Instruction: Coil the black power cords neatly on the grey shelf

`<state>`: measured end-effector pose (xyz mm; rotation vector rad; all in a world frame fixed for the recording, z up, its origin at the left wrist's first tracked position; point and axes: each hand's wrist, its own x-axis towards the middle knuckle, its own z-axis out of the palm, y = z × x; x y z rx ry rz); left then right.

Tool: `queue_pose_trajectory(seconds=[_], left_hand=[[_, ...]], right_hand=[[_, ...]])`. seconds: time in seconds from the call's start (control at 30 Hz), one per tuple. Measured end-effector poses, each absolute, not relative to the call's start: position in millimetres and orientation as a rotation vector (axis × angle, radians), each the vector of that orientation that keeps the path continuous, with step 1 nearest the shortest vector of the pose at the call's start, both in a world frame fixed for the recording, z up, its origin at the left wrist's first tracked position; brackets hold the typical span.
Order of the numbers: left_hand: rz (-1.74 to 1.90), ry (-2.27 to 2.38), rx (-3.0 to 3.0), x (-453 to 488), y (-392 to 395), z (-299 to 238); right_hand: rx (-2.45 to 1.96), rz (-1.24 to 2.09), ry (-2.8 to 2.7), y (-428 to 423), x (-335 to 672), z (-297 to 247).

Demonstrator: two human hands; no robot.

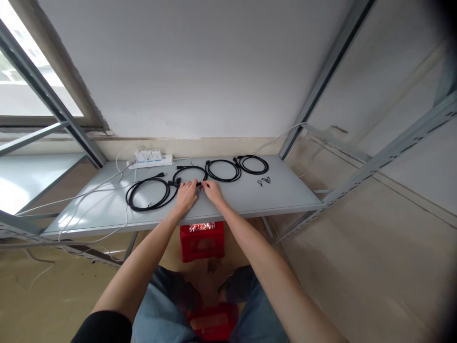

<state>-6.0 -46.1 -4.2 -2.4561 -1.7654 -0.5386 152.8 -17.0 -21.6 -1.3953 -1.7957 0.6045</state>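
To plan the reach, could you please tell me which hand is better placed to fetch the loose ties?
Probably the right hand: the loose ties lie on its side of the shelf, with nothing between. The left hand sits at the coiled cable, farther away.

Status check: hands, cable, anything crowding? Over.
Left hand, right hand both at near edge of second coiled cable, grip unclear. It lies flat on shelf. Larger coil close beside it, left.
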Motion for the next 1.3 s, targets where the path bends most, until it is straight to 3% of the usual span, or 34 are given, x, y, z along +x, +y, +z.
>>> queue_pose_trajectory(seconds=[0.4,1.3], left_hand=[[-0.573,-1.714,-2.478,-6,-48,-4],[-0.591,-1.741,-2.607,-8,-42,-5]], right_hand=[[-1.218,1.125,-1.645,-3,163,-15],[-1.163,1.235,-1.648,8,165,-22]])
